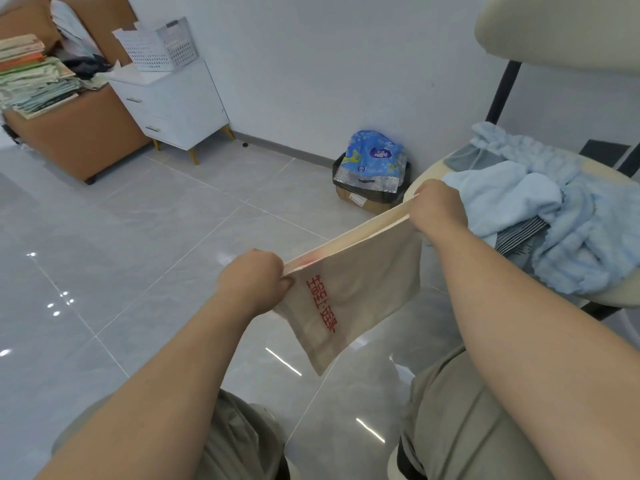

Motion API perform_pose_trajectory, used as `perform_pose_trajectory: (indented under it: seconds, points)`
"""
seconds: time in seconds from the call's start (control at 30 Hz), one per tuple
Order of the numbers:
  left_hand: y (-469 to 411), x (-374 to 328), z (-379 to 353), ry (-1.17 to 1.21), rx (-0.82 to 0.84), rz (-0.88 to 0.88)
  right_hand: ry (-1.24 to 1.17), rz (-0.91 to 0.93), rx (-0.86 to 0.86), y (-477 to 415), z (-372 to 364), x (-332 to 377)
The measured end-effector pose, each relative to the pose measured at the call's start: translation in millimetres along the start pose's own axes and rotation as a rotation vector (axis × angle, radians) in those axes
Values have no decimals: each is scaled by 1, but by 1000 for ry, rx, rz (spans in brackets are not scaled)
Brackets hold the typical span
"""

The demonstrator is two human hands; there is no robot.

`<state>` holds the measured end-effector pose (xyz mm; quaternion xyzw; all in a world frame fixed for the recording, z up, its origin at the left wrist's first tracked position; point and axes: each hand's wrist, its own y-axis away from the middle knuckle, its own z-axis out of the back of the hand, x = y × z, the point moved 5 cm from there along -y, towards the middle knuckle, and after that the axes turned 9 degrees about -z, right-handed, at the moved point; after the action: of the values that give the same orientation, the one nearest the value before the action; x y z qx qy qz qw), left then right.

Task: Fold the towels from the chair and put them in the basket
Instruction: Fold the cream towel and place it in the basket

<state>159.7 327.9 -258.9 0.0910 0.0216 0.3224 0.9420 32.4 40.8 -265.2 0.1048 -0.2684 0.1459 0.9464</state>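
A beige towel (353, 292) with red stitched characters hangs folded double in the air above the floor, stretched between both hands. My left hand (252, 282) pinches its lower left corner. My right hand (438, 209) grips the upper right corner, close to the chair's front edge. On the cream chair (433, 171) at the right lies a heap of light blue towels (571, 230), with a grey cloth (467, 161) and a striped one (519, 233) among them. A white perforated basket (159, 46) stands on a white cabinet far off at the upper left.
The white two-drawer cabinet (173, 105) stands against the wall beside a brown unit (76, 140) stacked with papers and books. A cardboard box (367, 199) lined with a black bag and holding a blue wrapper sits by the wall. Glossy grey tiles cover the floor.
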Motion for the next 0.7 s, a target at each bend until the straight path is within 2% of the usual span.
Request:
perform_pose_trajectory:
  seconds: [0.23,0.37,0.5,0.7]
  points:
    - [-2,7,4,77,-92,53,17,-18,-28,-3,4,-1]
    - [0,10,11,213,-216,82,54,-63,-5,-7,2,-9]
    - [4,19,17,415,-310,194,103,-96,23,-9,-4,-16]
    - [4,25,18,470,-336,228,120,-63,112,-9,-14,-10]
